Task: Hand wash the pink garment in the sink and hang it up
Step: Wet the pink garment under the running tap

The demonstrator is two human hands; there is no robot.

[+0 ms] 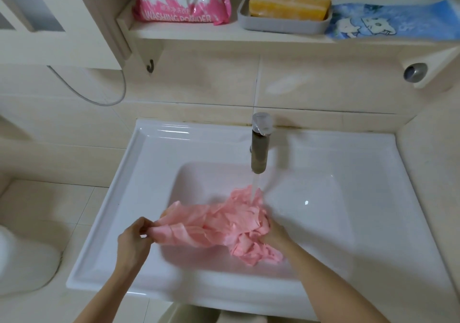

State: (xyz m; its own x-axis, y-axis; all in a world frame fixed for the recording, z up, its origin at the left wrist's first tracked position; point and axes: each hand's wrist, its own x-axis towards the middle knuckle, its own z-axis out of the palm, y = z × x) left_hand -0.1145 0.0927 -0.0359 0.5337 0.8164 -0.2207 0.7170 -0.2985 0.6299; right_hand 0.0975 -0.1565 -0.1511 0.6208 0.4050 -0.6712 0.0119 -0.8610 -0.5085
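The pink garment (219, 225) is bunched up over the basin of the white sink (104, 223), held between both hands with its upper folds right under the stream of water (255, 188) running from the metal tap (258, 146). The left hand (134, 240) pinches one end of the cloth between thumb and curled fingers at the left edge of the basin. The right hand (275, 232) grips the other, thicker wad of cloth from beneath, though its fingers are mostly buried in the folds, so the exact hold is hard to make out. The two hands are apart, with the garment stretched between them. On the shelf (199, 36) above stand a pink bag of washing powder (184, 1), a yellow soap bar (290, 4) in a grey dish (281, 25), and a blue printed cloth (388, 23).
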